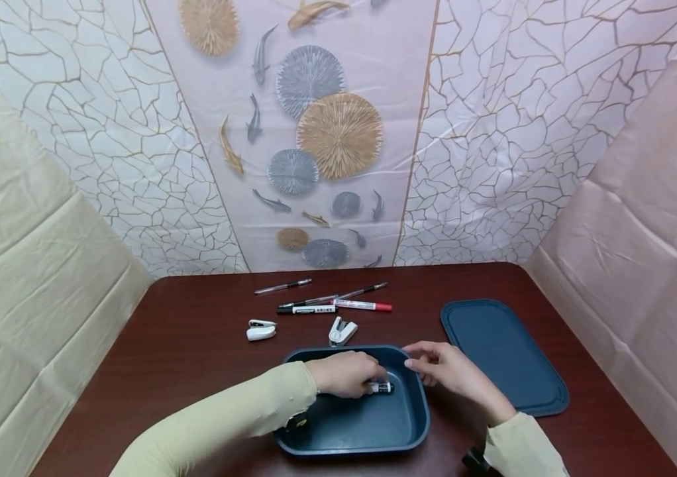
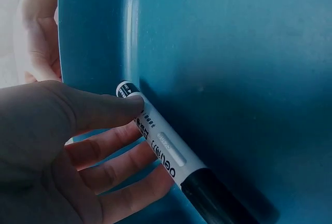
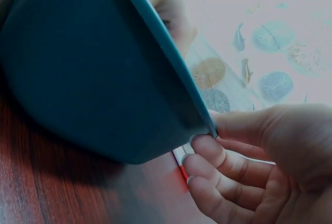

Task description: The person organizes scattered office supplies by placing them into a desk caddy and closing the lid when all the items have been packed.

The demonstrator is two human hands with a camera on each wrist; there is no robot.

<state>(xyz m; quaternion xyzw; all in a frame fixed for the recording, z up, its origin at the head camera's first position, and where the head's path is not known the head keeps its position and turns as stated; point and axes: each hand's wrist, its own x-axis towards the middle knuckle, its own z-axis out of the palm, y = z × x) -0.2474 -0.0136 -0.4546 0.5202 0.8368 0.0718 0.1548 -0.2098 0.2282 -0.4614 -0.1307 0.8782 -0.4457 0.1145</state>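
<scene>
Inside the dark blue tub (image 1: pixel 350 430), my left hand (image 1: pixel 347 374) pinches a white marker with a black cap (image 2: pixel 168 143) between thumb and fingers. The left wrist view shows the marker slanting across the tub's floor, its capped end toward the bottom edge. My right hand (image 1: pixel 448 371) is at the tub's far right corner. In the right wrist view, that hand's thumb and index finger (image 3: pixel 207 149) pinch the tub's rim, the other fingers curled below it.
Beyond the tub lie a white stapler (image 1: pixel 261 330) and a second white stapler (image 1: pixel 342 331). Several pens and markers lie farther back, including a red-capped marker (image 1: pixel 362 305) and a black-and-white marker (image 1: pixel 307 309). A flat blue lid (image 1: pixel 505 358) rests at the right.
</scene>
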